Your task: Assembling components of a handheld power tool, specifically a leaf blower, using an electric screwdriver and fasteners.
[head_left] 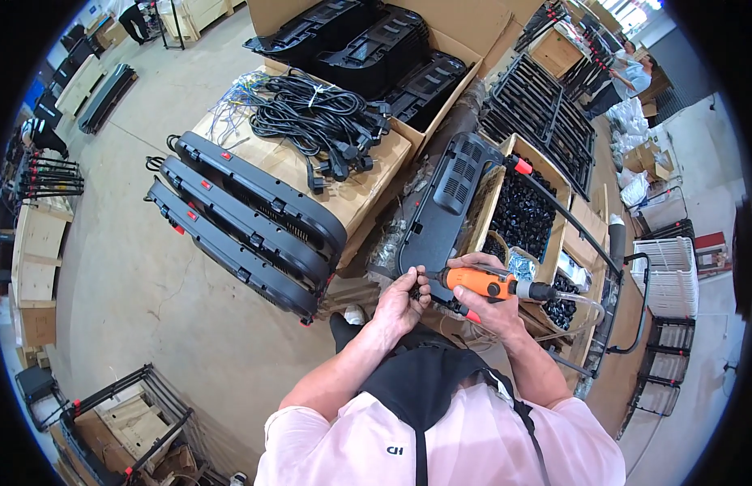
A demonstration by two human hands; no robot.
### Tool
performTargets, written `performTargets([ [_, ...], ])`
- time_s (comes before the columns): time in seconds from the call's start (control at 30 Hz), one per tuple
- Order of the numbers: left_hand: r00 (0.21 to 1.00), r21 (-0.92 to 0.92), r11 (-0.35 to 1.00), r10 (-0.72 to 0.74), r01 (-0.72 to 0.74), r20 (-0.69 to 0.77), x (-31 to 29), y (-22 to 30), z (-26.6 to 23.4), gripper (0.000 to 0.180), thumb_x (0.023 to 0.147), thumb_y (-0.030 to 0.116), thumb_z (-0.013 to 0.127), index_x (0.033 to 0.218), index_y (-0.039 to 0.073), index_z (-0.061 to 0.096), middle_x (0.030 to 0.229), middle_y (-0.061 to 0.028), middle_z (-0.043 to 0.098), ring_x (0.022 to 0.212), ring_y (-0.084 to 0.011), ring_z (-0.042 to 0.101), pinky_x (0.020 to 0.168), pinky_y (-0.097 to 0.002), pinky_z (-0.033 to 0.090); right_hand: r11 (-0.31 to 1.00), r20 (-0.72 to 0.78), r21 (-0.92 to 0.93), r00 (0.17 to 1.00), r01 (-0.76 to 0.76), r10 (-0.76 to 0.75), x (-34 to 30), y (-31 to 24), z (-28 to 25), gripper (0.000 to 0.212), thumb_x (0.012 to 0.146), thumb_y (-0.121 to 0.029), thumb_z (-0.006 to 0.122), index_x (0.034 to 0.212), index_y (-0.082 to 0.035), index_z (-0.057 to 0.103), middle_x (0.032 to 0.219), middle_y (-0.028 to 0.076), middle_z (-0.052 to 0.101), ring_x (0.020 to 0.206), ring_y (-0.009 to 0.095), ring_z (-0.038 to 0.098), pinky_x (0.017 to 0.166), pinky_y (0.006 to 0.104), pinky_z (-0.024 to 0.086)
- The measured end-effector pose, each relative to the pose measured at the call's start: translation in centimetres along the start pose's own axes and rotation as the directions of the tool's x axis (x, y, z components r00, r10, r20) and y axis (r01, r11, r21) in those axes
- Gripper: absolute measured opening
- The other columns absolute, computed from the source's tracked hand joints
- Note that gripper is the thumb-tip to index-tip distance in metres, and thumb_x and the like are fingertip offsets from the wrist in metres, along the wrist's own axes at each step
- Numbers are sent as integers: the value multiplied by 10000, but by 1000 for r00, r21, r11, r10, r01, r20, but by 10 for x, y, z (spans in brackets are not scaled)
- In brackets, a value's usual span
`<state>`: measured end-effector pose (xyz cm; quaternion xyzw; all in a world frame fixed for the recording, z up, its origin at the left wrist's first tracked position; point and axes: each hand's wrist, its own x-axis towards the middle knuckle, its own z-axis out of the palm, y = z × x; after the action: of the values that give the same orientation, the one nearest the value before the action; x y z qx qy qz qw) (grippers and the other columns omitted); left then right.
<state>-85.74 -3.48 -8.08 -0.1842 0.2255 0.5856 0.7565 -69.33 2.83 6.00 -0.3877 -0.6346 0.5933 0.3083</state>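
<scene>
My right hand (pixel 491 306) grips an orange and black power screwdriver (pixel 493 285), its tip pointing left toward a long black plastic panel (pixel 442 202) with vent slots that leans against a cardboard box. My left hand (pixel 400 304) is closed around a few small dark parts, probably screws, right at the panel's lower end and touching the driver's tip. A clear hose (pixel 583 304) runs from the tool's rear to the right.
A box of small black parts (pixel 522 215) stands beside the panel. Three black panels (pixel 246 223) lean against a box topped with black power cords (pixel 319 117). More panels fill a big carton (pixel 368 49). Black racks (pixel 542 121), white wire shelves (pixel 668 275); other people at far right.
</scene>
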Motion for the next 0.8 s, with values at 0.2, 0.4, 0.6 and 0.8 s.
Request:
performTargets([
  [0.2, 998, -27, 999, 33, -31, 56, 10, 2, 8, 261, 1122, 296, 529, 1188, 65, 628, 923, -29, 634, 807, -150, 605, 711, -294, 537, 1000, -26, -11, 1000, -13, 13, 17, -9, 9, 510, 882, -50, 779, 1335, -21, 548, 1311, 185, 673, 1230, 257, 651, 1084, 415, 521],
  [0.4, 998, 211, 977, 6, -19, 61, 3, -1, 22, 381, 1147, 294, 434, 1316, -3, 604, 1111, -88, 702, 978, -191, 691, 815, -323, 589, 998, -59, -65, 998, -9, 5, 49, -3, 21, 502, 911, -13, 754, 1362, -15, 536, 1314, 167, 673, 1219, 216, 653, 1061, 374, 543],
  [0.6, 996, 297, 954, -64, 44, 59, -12, -2, 12, 323, 1124, 292, 533, 1291, 53, 675, 1019, -5, 681, 861, -127, 633, 754, -281, 543, 993, -51, -116, 999, -13, 7, 74, 8, 30, 498, 891, -21, 773, 1347, -10, 573, 1274, 151, 700, 1171, 193, 667, 1013, 342, 556],
  [0.8, 993, 373, 927, -81, 46, 80, -18, 11, 6, 313, 1104, 304, 588, 1244, 48, 700, 843, 47, 607, 701, -80, 560, 617, -238, 477, 971, 5, -237, 1000, 26, -25, 82, 11, 40, 450, 895, -55, 774, 1309, -4, 606, 1227, 121, 709, 1131, 175, 669, 977, 330, 559],
])
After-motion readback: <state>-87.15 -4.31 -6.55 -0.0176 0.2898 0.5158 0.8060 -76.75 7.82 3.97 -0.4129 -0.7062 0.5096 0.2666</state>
